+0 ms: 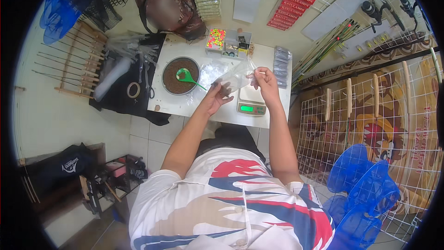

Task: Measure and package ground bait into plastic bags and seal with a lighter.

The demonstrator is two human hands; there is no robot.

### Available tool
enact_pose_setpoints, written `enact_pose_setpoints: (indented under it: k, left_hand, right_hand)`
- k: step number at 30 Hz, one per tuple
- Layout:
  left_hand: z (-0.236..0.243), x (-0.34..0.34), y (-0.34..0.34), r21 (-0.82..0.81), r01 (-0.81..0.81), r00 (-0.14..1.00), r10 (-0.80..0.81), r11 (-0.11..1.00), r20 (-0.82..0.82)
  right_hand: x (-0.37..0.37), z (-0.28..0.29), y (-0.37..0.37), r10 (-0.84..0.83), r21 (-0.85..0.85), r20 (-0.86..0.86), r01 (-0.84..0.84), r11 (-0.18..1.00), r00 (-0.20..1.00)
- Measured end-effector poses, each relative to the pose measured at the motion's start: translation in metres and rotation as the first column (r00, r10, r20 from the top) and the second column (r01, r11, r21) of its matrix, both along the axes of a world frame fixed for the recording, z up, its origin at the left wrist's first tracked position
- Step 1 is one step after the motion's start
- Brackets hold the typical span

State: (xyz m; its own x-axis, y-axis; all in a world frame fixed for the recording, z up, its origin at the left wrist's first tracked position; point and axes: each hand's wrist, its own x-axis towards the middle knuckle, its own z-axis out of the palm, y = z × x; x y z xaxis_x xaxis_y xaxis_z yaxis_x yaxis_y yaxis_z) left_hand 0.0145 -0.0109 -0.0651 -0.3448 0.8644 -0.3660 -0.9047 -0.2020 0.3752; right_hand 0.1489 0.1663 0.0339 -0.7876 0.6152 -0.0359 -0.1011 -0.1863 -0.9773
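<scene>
A clear plastic bag is stretched between my two hands over the white table. My left hand is closed on its lower end, where a little brown material shows. My right hand pinches the bag's other end with the fingertips. Beneath that hand, partly covered, is a digital kitchen scale with a lit green display. To the left stands a round basin full of brown crumbly material. In it lies a green spoon, its handle reaching over the rim toward my left hand.
Loose clear bags lie on the table behind my left hand. A tray of bright beads and small goods stands at the back. A tape roll and scissors are to the left; blue nets hang at right.
</scene>
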Motion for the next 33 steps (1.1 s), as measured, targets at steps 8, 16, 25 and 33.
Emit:
enact_pose_setpoints:
  k: [8,16,25,33]
  left_hand:
    - [0.003,0.003,-0.002,-0.225,0.046,0.953,-0.110,0.973,-0.282]
    - [-0.016,-0.003,-0.011,-0.333,0.042,0.917,-0.168,0.942,-0.361]
    - [-0.004,-0.001,-0.017,-0.259,0.041,0.930,-0.132,0.965,-0.343]
    - [-0.008,0.004,-0.028,-0.226,0.060,0.944,-0.129,0.972,-0.303]
  right_hand:
    - [0.005,0.000,-0.002,-0.107,0.128,0.336,0.068,0.989,0.936]
    - [0.007,-0.003,0.001,-0.178,0.175,0.361,0.121,0.977,0.915]
    - [0.002,-0.007,-0.004,-0.170,0.132,0.232,0.142,0.981,0.958]
    - [-0.004,-0.008,-0.004,-0.164,0.088,0.304,0.144,0.986,0.938]
